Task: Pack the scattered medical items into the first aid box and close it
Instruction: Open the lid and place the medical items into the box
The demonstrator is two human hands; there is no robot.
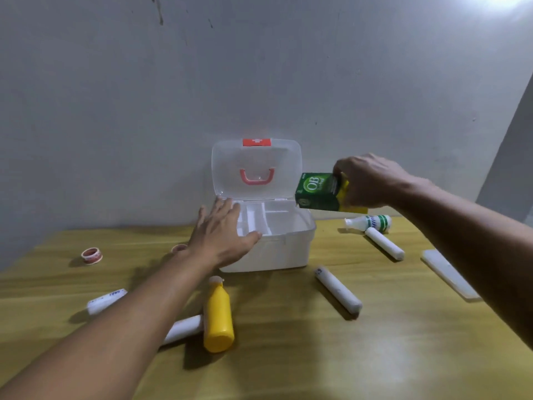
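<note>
Fingers spread and flat, the left hand (pixel 223 230) rests palm down on the near left rim of the first aid box (pixel 277 249), thumb hooked over the front edge. Nearest the camera, a yellow bottle (pixel 218 316) lies on the wooden table (pixel 317 356), touching a white roll (pixel 184 327) partly hidden under the left forearm. Another white roll (pixel 106 301) lies to the left, and a third (pixel 339 290) to the right of the bottle. A tape ring (pixel 91 255) sits well to the left. Farther back, the right hand (pixel 366 180) grips a green carton (pixel 323 192) by its end, holding it above the box's right rim. The lid (pixel 256 168) stands open against the wall. Behind the carton lie a white bottle (pixel 372 222) and a fourth roll (pixel 385 243).
</note>
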